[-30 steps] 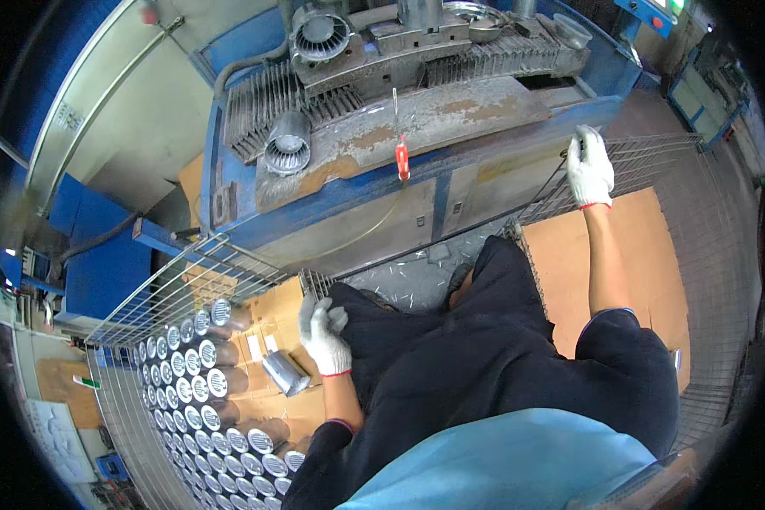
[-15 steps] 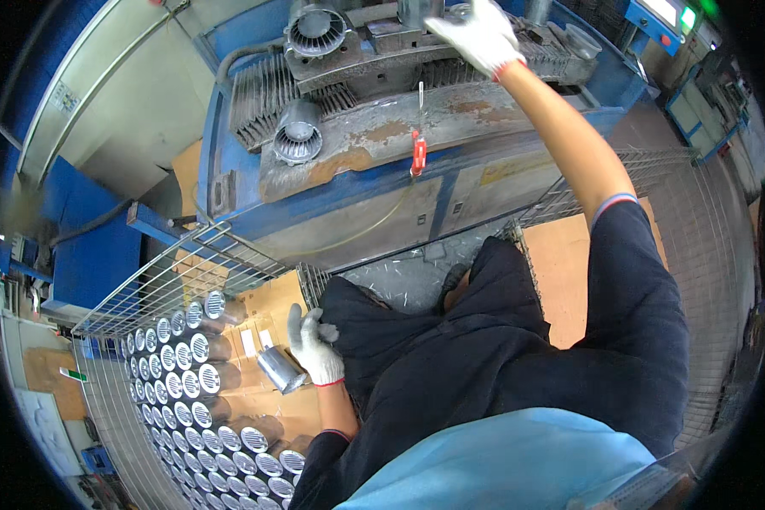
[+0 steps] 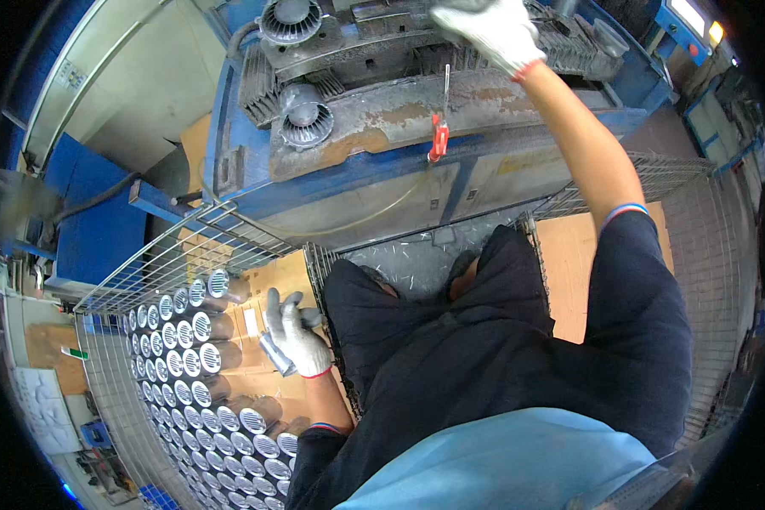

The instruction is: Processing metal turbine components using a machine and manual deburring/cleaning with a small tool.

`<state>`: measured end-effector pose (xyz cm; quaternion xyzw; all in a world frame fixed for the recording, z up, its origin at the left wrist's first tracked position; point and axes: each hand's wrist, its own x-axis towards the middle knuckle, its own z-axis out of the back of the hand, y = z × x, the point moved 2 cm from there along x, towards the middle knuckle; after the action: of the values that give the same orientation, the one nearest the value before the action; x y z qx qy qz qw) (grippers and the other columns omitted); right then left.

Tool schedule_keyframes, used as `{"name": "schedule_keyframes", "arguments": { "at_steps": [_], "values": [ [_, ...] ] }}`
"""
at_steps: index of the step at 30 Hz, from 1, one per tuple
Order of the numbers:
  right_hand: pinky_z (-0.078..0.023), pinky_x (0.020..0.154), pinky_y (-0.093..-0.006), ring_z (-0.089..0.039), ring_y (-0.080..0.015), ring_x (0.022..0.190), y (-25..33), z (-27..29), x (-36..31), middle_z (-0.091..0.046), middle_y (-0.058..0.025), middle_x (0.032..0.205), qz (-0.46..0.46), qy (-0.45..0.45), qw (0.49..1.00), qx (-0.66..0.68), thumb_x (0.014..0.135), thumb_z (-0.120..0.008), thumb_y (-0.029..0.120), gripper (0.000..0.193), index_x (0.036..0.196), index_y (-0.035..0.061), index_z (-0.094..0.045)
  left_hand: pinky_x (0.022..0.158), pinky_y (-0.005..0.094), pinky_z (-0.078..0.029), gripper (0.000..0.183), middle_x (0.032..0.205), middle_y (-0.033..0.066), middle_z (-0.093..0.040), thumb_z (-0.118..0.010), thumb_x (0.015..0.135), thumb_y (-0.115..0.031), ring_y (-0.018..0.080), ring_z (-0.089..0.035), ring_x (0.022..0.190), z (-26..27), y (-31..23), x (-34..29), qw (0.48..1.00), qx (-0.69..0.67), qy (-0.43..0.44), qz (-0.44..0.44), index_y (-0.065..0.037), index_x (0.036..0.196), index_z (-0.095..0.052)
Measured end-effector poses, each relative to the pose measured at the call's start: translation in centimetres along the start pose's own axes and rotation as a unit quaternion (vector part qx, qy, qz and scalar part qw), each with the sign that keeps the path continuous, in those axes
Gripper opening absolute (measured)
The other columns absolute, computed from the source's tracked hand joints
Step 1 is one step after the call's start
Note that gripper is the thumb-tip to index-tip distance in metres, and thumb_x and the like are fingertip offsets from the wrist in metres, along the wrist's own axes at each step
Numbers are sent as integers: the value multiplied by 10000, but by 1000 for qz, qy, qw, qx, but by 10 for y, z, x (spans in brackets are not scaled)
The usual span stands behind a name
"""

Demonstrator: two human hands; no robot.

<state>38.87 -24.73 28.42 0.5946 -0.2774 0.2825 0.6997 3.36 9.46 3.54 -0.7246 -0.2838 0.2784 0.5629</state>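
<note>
Judging by its cast-metal look, the finned cylinder [image 3: 274, 350] clamped in the left hand [image 3: 296, 331] over the wire basket [image 3: 136, 280] is rigid and weighty—grip the barrel; right hand [image 3: 489, 25] fingers cannot be told.
</note>
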Motion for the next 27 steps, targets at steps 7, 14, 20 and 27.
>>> {"name": "schedule_keyframes", "arguments": {
  "at_steps": [7,14,20,27],
  "values": [
    [-531,1052,-441,-670,-406,1186,-18,86,-53,-672,-248,1283,-95,227,854,-458,697,-831,264,888,1483,32,-488,597,248,-445,539,977,87,-666,-657,1014,-213,101,-531,649,-81,-95,65,962,126,121,-209,101,1435,-534],
    [-489,1116,-447,-580,-416,1336,-101,103,-51,-590,-257,1459,-66,284,790,-539,762,-772,313,879,1547,71,-460,943,364,-531,717,1073,120,-717,-765,937,-366,228,-678,1001,-255,-187,171,848,344,83,-394,7,1501,-526],
    [-456,1152,-463,-561,-431,1351,-87,112,-57,-566,-253,1488,13,248,800,-546,841,-783,391,835,1555,95,-466,987,504,-537,494,1238,188,-723,-668,932,-450,433,-682,1142,-329,-230,209,709,553,66,-433,-130,1308,-698],
    [-458,1148,-447,-589,-355,1333,-4,86,-30,-605,-221,1414,226,143,854,-447,721,-923,335,959,1492,6,-458,827,465,-569,250,1078,130,-728,-679,942,-304,383,-711,959,-353,-266,128,514,510,74,-685,-117,1102,-721]
  ]
}}
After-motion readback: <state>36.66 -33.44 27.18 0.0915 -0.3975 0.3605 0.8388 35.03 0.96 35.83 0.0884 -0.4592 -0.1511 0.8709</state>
